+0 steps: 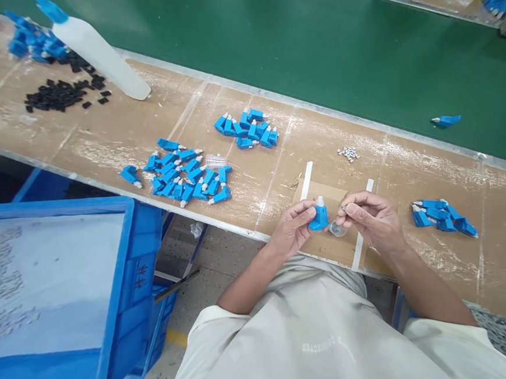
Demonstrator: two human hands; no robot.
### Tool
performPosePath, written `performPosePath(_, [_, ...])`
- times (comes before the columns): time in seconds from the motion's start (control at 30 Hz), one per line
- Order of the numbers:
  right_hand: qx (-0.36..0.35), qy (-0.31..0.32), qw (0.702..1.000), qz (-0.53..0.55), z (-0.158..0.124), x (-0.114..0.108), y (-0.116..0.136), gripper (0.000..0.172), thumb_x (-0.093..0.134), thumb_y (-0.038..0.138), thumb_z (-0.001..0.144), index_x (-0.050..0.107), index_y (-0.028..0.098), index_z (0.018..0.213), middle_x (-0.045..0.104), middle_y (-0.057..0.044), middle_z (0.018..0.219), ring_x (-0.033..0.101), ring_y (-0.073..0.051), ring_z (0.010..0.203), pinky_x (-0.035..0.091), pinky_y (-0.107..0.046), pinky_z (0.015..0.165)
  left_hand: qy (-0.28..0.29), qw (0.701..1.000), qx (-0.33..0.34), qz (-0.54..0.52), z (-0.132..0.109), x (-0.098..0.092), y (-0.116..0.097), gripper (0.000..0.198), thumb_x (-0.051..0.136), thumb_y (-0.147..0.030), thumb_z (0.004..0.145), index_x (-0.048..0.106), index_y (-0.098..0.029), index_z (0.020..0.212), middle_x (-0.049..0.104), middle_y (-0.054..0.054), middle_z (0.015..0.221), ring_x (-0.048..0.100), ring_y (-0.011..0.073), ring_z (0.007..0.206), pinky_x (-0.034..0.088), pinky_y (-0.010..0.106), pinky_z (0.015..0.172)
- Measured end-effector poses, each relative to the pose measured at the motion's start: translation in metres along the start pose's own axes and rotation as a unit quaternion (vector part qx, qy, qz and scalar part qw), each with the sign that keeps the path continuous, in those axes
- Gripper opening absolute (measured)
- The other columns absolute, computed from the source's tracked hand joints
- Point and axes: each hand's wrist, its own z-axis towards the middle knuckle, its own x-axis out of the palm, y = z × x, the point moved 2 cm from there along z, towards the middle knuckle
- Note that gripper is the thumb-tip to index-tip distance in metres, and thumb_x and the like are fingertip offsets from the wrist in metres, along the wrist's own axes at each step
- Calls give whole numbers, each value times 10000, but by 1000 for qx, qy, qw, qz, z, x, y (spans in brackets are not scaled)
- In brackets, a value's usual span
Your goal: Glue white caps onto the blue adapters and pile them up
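My left hand (291, 227) grips a small blue plastic part (319, 216) with a whitish tip pointing up. Just to its right, my right hand (371, 218) is closed in a pinch; what sits between thumb and forefinger is too small to make out. A round, shiny metal-like disc (337, 228) lies beneath the fingers, on a cardboard sheet (330, 192) with white tape strips along its sides. Beyond the hands is a little heap of small pale grey pieces (348, 154).
Similar blue parts lie left (185, 171), farther back (248, 129) and right (443, 218). A white bottle (102, 58) stands by black pieces (59, 95). One blue part (447, 121) rests on the green surface (295, 52). A blue crate (127, 316) is at lower left.
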Motion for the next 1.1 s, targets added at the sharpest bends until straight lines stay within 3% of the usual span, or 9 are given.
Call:
performPosePath(0.27, [38,-20,999,-7,-3,-1,-3,357,958,465,634,761,190,747,754,-36,664,709,-155,524,620,-258,528,1,999,2,35,-1,0,-2,500,970,-449,583,718,-133,877,682,-5,731,612,98,628,566,259,672])
performPosePath(0.53, [-5,-23,997,-71,-12,8,-1,308,862,482,775,750,197,802,713,-29,658,696,-151,573,629,-260,525,-2,992,74,103,-4,4,-4,455,945,-509,607,775,-159,842,665,-1,693,605,107,703,493,222,683])
performPosePath(0.77, [-43,-23,994,-93,-12,16,1,278,861,461,773,759,204,769,616,-13,693,608,-120,559,587,-227,441,-4,989,86,123,-4,2,-4,452,926,-526,632,782,-164,859,672,14,708,631,141,757,502,252,741])
performPosePath(1.1, [-56,-60,986,-146,-16,20,0,269,858,466,779,779,210,776,642,-22,765,622,-111,535,628,-263,496,-17,983,115,145,-5,0,-2,433,903,-529,673,788,-178,899,715,27,830,639,139,757,507,259,729])
